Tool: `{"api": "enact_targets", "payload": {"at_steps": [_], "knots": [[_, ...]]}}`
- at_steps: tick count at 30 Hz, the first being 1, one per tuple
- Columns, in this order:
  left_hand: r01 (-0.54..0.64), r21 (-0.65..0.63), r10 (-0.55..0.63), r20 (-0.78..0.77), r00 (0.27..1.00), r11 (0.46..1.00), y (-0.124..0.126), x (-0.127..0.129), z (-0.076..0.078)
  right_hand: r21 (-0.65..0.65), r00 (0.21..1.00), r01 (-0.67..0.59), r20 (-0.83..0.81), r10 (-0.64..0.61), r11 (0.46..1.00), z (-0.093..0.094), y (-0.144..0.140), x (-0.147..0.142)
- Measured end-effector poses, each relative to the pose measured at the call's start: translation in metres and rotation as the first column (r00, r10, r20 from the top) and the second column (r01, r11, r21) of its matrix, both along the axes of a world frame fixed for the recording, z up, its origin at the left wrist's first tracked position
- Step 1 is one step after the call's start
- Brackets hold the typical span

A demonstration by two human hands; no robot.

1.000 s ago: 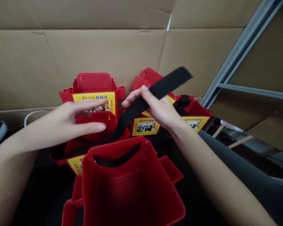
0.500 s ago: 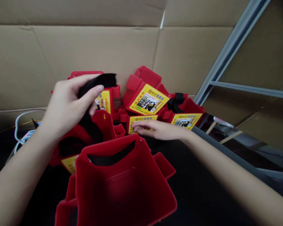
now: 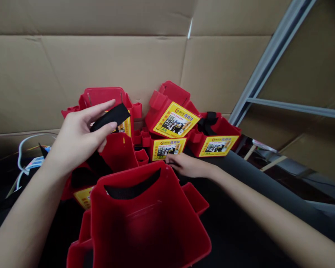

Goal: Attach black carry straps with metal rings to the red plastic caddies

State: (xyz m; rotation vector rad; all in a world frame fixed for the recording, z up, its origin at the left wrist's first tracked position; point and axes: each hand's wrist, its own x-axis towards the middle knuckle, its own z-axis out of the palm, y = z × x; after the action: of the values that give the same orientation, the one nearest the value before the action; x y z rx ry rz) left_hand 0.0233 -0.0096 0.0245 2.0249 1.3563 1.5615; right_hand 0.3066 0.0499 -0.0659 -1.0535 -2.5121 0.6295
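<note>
In front of me stands a red plastic tool box [image 3: 150,223], open side toward me, with a black strap [image 3: 134,189] threaded through slots in its back wall. My left hand [image 3: 86,130] pinches the end of a black webbing strap [image 3: 113,115] between thumb and fingers, above another red box [image 3: 118,149]. Just behind the near box's back rim is my right hand [image 3: 187,164], its fingers curled in. Whatever those fingers hold is hidden.
More red boxes with yellow labels [image 3: 177,120] lie stacked against the cardboard wall [image 3: 114,67]. One box [image 3: 217,141] at right has a strap inside. White cables [image 3: 21,149] lie at left. A grey metal frame [image 3: 257,78] rises at right.
My left hand has lowered slightly, bringing the strap end down. My right hand has drawn closer to the near box's back rim, and its fingers have curled.
</note>
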Motion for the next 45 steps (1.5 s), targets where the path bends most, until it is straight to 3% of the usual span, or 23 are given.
{"api": "enact_targets", "payload": {"at_steps": [4, 6, 9, 12, 14, 17, 21, 24, 27, 30, 35, 37, 41, 43, 45], "knots": [[0.087, -0.018, -0.087, 0.023, 0.996, 0.996, 0.002, 0.0, -0.004, -0.014, 0.976, 0.171, -0.137, -0.171, 0.985, 0.031, -0.001, -0.001], [0.1, -0.047, -0.1, 0.001, 0.995, 0.994, 0.003, 0.002, -0.005, -0.166, 0.943, 0.166, -0.263, -0.206, 0.972, 0.049, -0.008, -0.012], [0.083, -0.079, -0.084, -0.018, 0.996, 0.993, 0.001, 0.005, -0.006, -0.475, 0.795, -0.007, -0.537, -0.283, 0.88, 0.07, -0.02, -0.038], [0.053, -0.08, -0.052, 0.015, 0.999, 0.995, -0.001, 0.009, -0.007, -0.569, 0.661, -0.269, -0.696, -0.281, 0.777, 0.078, -0.025, -0.061], [0.045, -0.079, -0.043, 0.031, 0.999, 0.996, -0.001, 0.01, -0.008, -0.565, 0.615, -0.373, -0.744, -0.26, 0.736, 0.079, -0.024, -0.07], [0.059, -0.062, -0.058, 0.011, 0.998, 0.996, 0.003, 0.009, -0.012, -0.535, 0.598, -0.358, -0.761, -0.253, 0.765, 0.074, -0.021, -0.075], [0.082, -0.036, -0.084, -0.044, 0.995, 0.996, 0.01, 0.008, -0.016, -0.531, 0.663, -0.284, -0.71, -0.237, 0.798, 0.064, -0.017, -0.071], [0.062, -0.089, -0.071, -0.109, 0.991, 0.994, 0.013, 0.011, -0.019, -0.564, 0.717, -0.282, -0.661, -0.22, 0.776, 0.057, -0.013, -0.069], [0.168, -0.172, -0.185, -0.091, 0.978, 0.971, 0.014, 0.013, -0.022, -0.589, 0.723, -0.29, -0.651, -0.231, 0.754, 0.053, -0.01, -0.071], [0.246, -0.209, -0.26, -0.037, 0.965, 0.946, 0.016, 0.015, -0.024, -0.6, 0.742, -0.235, -0.619, -0.257, 0.764, 0.049, -0.009, -0.075], [0.157, -0.084, -0.172, -0.232, 0.957, 0.984, 0.019, 0.013, -0.021, -0.575, 0.73, -0.058, -0.582, -0.358, 0.816, 0.045, -0.011, -0.08], [0.19, -0.161, -0.217, -0.176, 0.96, 0.969, 0.02, 0.013, -0.021, -0.559, 0.715, -0.031, -0.592, -0.373, 0.828, 0.044, -0.009, -0.08], [0.271, -0.286, -0.253, 0.099, 0.962, 0.919, 0.021, 0.014, -0.025, -0.585, 0.676, -0.086, -0.629, -0.384, 0.806, 0.043, -0.008, -0.082], [0.272, -0.303, -0.252, 0.106, 0.962, 0.913, 0.021, 0.015, -0.027, -0.61, 0.637, -0.128, -0.655, -0.407, 0.782, 0.045, -0.01, -0.084], [0.238, -0.307, -0.244, 0.019, 0.97, 0.921, 0.019, 0.016, -0.028, -0.645, 0.605, -0.175, -0.667, -0.436, 0.744, 0.047, -0.012, -0.085]]}}
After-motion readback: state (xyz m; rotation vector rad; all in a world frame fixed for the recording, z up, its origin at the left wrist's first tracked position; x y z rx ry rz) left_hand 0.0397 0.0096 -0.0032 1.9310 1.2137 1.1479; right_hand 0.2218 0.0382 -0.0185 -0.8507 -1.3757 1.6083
